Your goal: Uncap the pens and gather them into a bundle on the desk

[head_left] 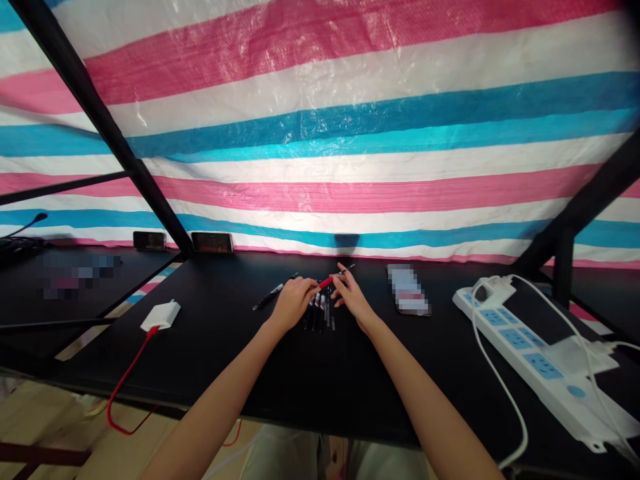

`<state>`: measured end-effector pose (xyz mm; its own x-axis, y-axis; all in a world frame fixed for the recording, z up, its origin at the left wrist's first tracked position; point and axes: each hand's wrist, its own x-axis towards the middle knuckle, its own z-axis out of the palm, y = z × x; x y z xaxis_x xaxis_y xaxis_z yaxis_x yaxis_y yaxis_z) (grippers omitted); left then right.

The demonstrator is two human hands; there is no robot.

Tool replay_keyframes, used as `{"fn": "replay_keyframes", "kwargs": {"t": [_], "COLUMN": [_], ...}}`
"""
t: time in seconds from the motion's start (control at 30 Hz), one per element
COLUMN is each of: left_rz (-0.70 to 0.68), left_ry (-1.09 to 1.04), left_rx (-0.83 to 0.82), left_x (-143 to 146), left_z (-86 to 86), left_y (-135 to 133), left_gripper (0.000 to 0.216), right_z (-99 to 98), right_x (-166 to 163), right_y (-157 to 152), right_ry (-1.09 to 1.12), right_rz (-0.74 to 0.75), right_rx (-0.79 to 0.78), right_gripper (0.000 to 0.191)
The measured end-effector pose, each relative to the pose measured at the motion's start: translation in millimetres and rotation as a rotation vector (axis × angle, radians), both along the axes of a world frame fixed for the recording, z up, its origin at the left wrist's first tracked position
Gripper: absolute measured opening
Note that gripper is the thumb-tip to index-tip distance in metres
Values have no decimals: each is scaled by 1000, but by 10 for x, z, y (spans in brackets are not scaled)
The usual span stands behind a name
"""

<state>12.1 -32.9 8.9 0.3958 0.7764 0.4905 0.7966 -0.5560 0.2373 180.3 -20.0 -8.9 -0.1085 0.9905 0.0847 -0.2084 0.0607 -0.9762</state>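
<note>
A slim red pen (pixel 326 282) was held just above the middle of a black table (pixel 310 380), spanning the small gap between two bare hands; its far end was too thin and blurred to make out, and its near end was hidden inside the left hand (pixel 294 300). That hand, reaching in on a long, nearly straight forearm, was curled shut around the pen's red tip, knuckles up. The right hand (pixel 351 295) came in from the opposite side with its fingers loosely extended along the shaft, touching it, though whether they pinched it could not be told. Directly beneath both hands lay a row of dark pens (pixel 320 313), side by side on the tabletop and partly covered by the fingers. A single black marker (pixel 269 296) lay just left of the left hand. Farther right sat a pixelated flat object (pixel 408 290), then a white power strip with blue sockets (pixel 537 360), cut off at the frame's edge. A white charger block (pixel 161 315) on a red cable (pixel 125 380) lay well to the left, a pink, blue and white striped plastic tarpaulin (pixel 350 133) behind.
</note>
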Motion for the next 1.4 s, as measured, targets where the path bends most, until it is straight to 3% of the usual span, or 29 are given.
{"fn": "replay_keyframes", "kwargs": {"t": [0.1,0.23,0.37,0.57,0.77,0.93,1.07,1.17,1.3,1.4], "left_rz": [58,142,246,435,605,662,646,542,361,320], "left_ry": [-101,-129,27,287,398,389,384,323,200,168], "left_rx": [-19,-21,12,-44,-80,-22,20,-6,-120,-210], "left_x": [-29,-63,-75,-218,-357,-349,-310,-249,-148,-111], "left_z": [32,51,22,-41,-76,-70,-56,-75,-125,-138], "left_y": [12,32,43,109,149,143,132,120,105,102], "left_gripper": [25,26,27,25,23,20,19,15,23,29], "right_z": [-21,-29,29,65,48,101,110,118,146,162], "right_x": [22,118,183,162,121,110,124,167,237,263], "right_y": [23,55,-2,-137,-166,-189,-188,-172,-157,-154], "right_ry": [-97,-349,-777,-1308,-1465,-1599,-1683,-1696,-1672,-1648], "right_rz": [-14,-66,-107,-3,1,-12,-97,-119,-117,-118], "right_rx": [52,121,142,248,345,309,256,195,109,76], "right_gripper": [58,40,23,29,20,15,15,15,15,16]}}
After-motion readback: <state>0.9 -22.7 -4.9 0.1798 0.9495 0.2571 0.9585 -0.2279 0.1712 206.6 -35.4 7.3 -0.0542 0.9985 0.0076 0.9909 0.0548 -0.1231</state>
